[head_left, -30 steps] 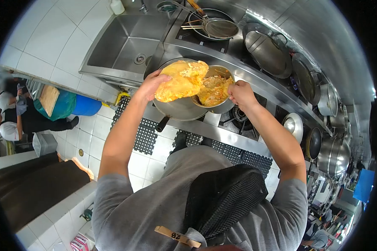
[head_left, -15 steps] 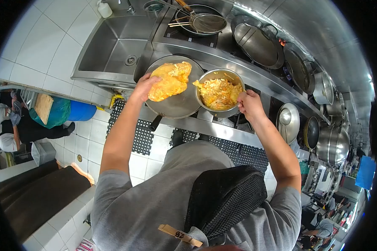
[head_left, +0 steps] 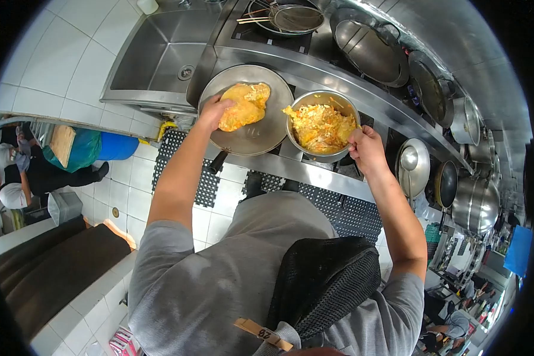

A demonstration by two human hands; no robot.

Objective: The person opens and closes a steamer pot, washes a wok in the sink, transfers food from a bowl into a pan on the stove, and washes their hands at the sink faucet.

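Note:
My left hand [head_left: 215,111] is closed on the near-left edge of a broad, flat yellow piece of food [head_left: 244,107] smeared with chopped orange and pale bits. The piece is over a wide grey frying pan [head_left: 273,127]; whether it touches the pan is unclear. To the right, a steel pot [head_left: 323,157] holds a chunky yellow-and-orange mixture [head_left: 321,126]. My right hand [head_left: 366,148] is closed at the pot's right rim, thumb over the edge. A yellowish patch lies by its fingertips inside the pot; I cannot tell whether it is food or a tool.
A steel sink [head_left: 154,56] adjoins the stove on the left. Behind are a strainer [head_left: 293,19] over a pan and large woks [head_left: 371,53]. A ladle [head_left: 409,158] rests in a steel bowl at right. A person [head_left: 47,163] stands at far left; others are at lower right.
My right hand and the pot have shifted slightly right together. My left hand has moved a little inward over the pan with the yellow piece. The camera view has tilted slightly.

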